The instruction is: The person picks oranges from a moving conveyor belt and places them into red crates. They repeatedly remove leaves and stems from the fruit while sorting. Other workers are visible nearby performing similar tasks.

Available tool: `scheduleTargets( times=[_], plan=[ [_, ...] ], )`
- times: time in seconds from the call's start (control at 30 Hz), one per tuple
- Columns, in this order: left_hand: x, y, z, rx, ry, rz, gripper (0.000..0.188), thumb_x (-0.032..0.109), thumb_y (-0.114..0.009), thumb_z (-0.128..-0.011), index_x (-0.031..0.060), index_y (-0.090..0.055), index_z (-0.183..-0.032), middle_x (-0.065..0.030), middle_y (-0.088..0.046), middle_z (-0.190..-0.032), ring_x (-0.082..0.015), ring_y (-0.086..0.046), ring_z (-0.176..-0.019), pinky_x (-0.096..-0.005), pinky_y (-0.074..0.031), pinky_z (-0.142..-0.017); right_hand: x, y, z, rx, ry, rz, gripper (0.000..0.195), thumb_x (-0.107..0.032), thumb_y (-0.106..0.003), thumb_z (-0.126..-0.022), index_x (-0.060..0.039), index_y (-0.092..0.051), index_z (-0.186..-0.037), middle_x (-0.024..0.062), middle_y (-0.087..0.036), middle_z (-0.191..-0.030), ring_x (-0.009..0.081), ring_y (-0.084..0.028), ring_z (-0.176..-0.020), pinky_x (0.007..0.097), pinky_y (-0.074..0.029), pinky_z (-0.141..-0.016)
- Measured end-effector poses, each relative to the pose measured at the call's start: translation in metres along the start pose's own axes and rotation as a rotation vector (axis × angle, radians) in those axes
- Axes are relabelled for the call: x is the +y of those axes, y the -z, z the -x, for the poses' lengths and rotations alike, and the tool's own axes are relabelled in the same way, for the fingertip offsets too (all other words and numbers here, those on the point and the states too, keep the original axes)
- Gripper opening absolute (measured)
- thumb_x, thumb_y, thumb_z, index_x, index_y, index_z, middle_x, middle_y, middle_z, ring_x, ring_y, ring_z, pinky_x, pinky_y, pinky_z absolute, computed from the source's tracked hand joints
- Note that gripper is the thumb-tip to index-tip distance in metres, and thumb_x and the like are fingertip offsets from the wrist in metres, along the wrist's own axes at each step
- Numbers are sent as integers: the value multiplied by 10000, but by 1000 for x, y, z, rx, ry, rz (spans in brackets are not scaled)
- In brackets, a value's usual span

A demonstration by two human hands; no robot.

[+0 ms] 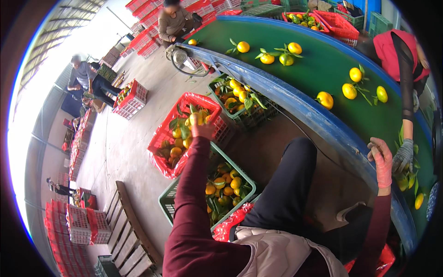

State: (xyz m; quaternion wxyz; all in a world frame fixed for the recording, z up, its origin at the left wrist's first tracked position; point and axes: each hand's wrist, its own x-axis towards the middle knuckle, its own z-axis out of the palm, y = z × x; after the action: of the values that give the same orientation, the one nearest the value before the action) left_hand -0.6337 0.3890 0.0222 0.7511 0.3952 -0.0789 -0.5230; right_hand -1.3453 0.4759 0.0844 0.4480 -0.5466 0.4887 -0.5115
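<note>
My left hand (202, 130) reaches over a crate lined with red plastic (160, 138), its fingers around a yellow-orange citrus fruit (196, 118) above other leafy fruits. My right hand (381, 164) is raised by the blue edge of the conveyor (311, 119), fingers partly curled, with no fruit visible in it. On the green belt (304, 76) lie several citrus fruits, some with leaves, among them an orange one (324, 100) near the edge. Below my left arm stands a green crate (252, 181) of citrus; another green crate (238, 116) of leafy fruit sits beside the conveyor.
Across the belt, a co-worker's gloved hand (404, 155) touches leafy fruit near my right hand. Another person (176, 22) is at the belt's far end, and one more (84, 76) stands at the left by a crate (133, 100). A wooden pallet (129, 228) lies on the floor.
</note>
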Motion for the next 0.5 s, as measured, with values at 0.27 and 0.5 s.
scheduleTargets(
  times=[0.27,0.5],
  plan=[
    [-184,-238,116,-733,494,67,383,274,-472,-1015,86,-507,-1347,-135,-558,-1300,-222,-535,-975,-393,-443,-913,-25,-31,-21,76,104,385,286,-162,-670,-871,-71,-693,-1141,75,-708,-984,149,-658,-847,296,-522,-767],
    [-245,-327,172,-1062,776,-13,442,270,-587,-977,75,-498,-1363,-71,-572,-1216,-180,-590,-928,-355,-508,-869,-18,-64,-40,109,237,641,203,-221,-655,-860,-83,-677,-1007,137,-687,-972,346,-658,-926,426,-530,-813]
  ],
)
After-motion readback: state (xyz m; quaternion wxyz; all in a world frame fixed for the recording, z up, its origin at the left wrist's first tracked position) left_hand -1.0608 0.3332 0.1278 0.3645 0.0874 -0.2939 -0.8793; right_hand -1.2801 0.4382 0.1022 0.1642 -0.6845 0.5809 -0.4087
